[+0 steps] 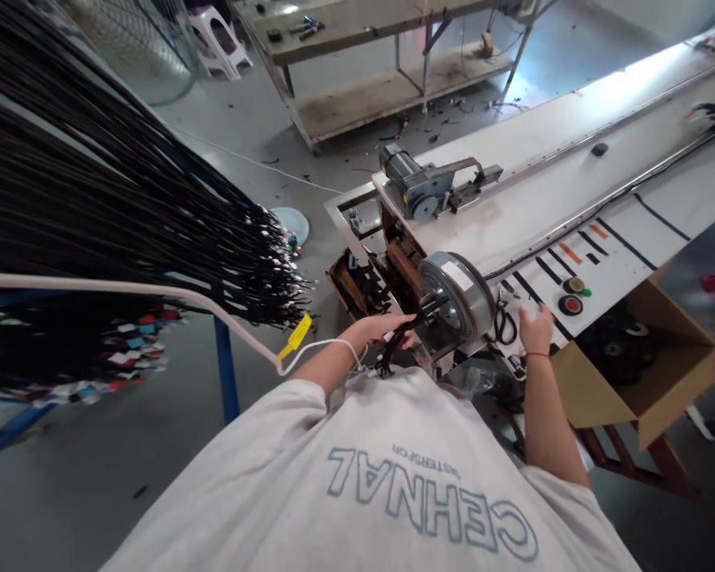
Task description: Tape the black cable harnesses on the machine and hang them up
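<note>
My left hand is closed around a bundle of black cables, close to my body. Some cable ends dangle below the fingers. Just beyond it is a round metal drum with a white label, mounted at the near end of the long table. My right hand, with a red string at the wrist, hovers over the table edge with thumb and fingers apart; I see nothing in it. A pair of black-handled scissors lies to its left. Two rolls of tape, one black with a red core, are to its right.
Black and orange tape strips are stuck along the long white table. A motor unit sits at its far left corner. An open cardboard box stands at right. Many black cables hang at left; a workbench stands behind.
</note>
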`<state>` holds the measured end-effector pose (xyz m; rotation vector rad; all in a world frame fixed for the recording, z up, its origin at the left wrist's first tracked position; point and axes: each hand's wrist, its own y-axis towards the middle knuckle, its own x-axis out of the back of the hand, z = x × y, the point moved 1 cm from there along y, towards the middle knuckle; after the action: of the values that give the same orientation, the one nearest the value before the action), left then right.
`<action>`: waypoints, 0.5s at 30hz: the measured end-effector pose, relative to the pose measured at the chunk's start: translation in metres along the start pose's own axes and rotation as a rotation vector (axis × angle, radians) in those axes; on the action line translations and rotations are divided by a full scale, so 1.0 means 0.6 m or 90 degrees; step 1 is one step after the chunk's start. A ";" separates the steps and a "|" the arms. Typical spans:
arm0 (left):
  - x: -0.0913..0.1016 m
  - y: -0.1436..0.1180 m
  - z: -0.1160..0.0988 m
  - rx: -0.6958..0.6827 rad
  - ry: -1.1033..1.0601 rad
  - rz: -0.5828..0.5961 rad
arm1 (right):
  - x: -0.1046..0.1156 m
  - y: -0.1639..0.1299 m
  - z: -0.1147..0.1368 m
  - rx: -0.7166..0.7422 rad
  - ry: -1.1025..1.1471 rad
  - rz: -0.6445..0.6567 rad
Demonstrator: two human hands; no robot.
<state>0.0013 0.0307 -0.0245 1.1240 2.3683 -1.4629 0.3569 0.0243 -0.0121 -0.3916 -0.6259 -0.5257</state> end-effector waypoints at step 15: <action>-0.003 0.055 -0.059 -0.069 0.041 -0.101 | -0.116 -0.008 0.242 0.314 0.059 0.405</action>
<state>0.0331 0.0668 -0.0292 0.9917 2.5995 -1.3443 0.2412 0.1161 0.0524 -0.0820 -0.4852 0.2207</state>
